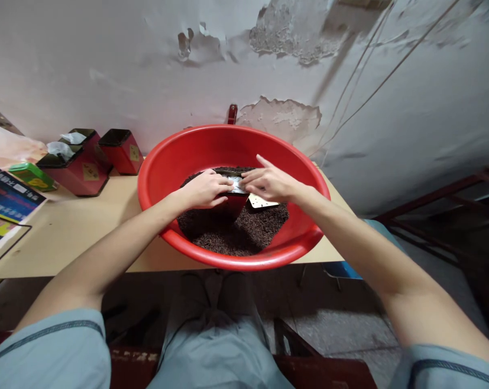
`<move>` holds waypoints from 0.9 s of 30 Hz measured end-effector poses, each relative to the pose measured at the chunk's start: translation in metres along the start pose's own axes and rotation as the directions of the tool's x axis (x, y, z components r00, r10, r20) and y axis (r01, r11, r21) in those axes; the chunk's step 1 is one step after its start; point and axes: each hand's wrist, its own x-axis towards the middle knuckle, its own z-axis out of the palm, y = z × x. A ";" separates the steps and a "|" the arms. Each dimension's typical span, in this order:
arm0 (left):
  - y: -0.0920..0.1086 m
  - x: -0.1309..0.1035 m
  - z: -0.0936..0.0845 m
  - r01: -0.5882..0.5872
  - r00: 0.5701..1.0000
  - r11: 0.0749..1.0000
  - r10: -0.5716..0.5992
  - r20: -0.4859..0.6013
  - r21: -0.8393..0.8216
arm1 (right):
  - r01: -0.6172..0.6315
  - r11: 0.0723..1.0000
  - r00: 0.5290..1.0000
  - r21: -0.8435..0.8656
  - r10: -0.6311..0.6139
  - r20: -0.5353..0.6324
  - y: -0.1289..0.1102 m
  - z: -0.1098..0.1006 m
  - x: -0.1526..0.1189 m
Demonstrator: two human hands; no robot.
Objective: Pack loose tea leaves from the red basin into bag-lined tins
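Observation:
A red box with a dark rim [230, 205] stands in dark brown, grain-like loose pieces [248, 232] inside a large red basin [232, 262]. Crumpled clear plastic [237, 185] shows at the box's mouth. My left hand [206, 189] grips the box at its left side, fingertips over the plastic and thumb low along the near wall. From the right, my right hand [271, 181] touches the plastic with its lower fingers, while one finger points up and away. A pale yellow card [263, 201] with dark specks on it lies on the loose pieces beneath my right hand.
The basin rests on a light wooden table [119, 216] against a peeling wall. At the left stand several similar red boxes [123, 154], two with plastic showing on top. Near them are a green packet [34, 175] and a printed sheet [9, 200]. A blue stool [344, 269] is below at the right.

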 end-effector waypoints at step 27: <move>-0.006 -0.003 0.010 0.048 0.997 0.999 -0.048 -0.054 -0.005 | -0.767 0.601 0.515 0.227 0.786 -0.342 0.079 0.018 -0.024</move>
